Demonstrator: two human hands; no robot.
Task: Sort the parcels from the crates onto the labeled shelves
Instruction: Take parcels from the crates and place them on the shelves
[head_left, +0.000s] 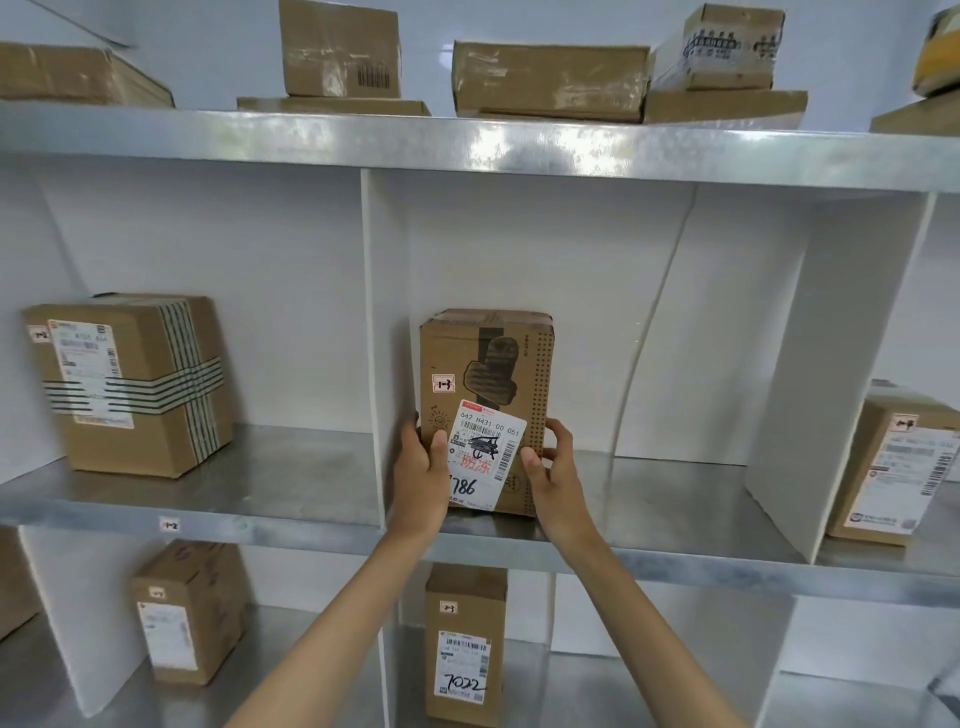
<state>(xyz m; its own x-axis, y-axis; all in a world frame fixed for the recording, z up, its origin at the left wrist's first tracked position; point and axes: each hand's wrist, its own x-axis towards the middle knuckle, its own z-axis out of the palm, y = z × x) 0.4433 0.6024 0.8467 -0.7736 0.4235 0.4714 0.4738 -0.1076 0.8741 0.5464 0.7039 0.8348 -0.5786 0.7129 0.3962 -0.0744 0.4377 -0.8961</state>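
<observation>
A brown cardboard parcel stands upright in the middle compartment of the metal shelf, close to the white divider on its left. It carries a small "1-3" sticker and a white shipping label with "786" handwritten. My left hand grips its lower left edge, thumb on the front. My right hand grips its lower right edge, thumb on the label. The parcel's base rests on the shelf near the front edge.
A taped parcel tagged "1-2" stands in the left compartment, another parcel in the right one. Two parcels stand on the shelf below. Several flat boxes lie on the top shelf. A second divider bounds the middle compartment.
</observation>
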